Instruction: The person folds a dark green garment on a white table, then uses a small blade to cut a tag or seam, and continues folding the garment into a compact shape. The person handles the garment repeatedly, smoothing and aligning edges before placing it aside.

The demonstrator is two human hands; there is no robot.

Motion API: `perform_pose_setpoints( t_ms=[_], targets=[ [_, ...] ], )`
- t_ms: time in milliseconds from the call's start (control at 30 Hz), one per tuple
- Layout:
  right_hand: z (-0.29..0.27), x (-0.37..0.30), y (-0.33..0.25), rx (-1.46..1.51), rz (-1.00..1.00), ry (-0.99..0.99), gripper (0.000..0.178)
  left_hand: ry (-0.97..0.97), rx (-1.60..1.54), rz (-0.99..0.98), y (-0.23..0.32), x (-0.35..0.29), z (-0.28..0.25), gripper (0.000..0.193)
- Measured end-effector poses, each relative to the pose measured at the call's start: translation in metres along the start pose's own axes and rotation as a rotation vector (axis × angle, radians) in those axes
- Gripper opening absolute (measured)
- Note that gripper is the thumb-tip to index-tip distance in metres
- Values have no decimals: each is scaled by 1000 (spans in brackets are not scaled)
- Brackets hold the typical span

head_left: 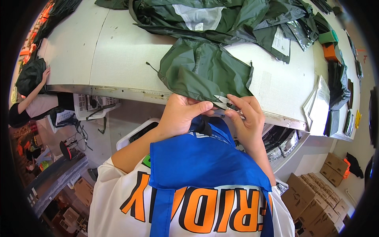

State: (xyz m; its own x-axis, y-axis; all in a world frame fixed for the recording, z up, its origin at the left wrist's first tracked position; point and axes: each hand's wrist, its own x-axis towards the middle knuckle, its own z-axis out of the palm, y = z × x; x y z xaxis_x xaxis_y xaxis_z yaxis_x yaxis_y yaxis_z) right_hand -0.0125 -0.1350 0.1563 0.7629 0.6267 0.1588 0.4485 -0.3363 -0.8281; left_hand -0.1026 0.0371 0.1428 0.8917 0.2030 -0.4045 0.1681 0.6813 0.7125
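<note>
At the near edge of the table, my left hand (181, 114) pinches the edge of a dark green hood (199, 65) between thumb and fingers. The hood looks joined to a large green rain jacket (241, 19) bunched up behind it. A small pair of thread snips (223, 102) sits in my right hand (246, 114), its metal blades pointing left against the hood's edge. Whether the blades are closed on a thread is too small to make out. A drawcord end (151, 66) sticks out from the hood's left side.
The pale table (122, 51) has a metal front edge. White papers (318, 106) and a tape roll (328, 37) lie to the right. White baskets (89, 106) stand beneath. Another person's arm (36, 89) handles a black item at far left. Cardboard boxes (312, 197) sit at lower right.
</note>
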Motion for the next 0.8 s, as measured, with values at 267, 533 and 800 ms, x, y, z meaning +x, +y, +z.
perform_pose_setpoints(
  t_ms=[267, 533, 800],
  targets=[
    [12, -3, 39, 22, -6, 264, 17, -31, 41, -26, -6, -4, -13, 27],
    [-53, -25, 228, -923, 494, 315, 59, 345, 1103, 69, -31, -14, -120, 58],
    [20, -12, 168, -326, 37, -79, 46, 253, 1193, 686, -32, 43, -163, 27]
  ],
)
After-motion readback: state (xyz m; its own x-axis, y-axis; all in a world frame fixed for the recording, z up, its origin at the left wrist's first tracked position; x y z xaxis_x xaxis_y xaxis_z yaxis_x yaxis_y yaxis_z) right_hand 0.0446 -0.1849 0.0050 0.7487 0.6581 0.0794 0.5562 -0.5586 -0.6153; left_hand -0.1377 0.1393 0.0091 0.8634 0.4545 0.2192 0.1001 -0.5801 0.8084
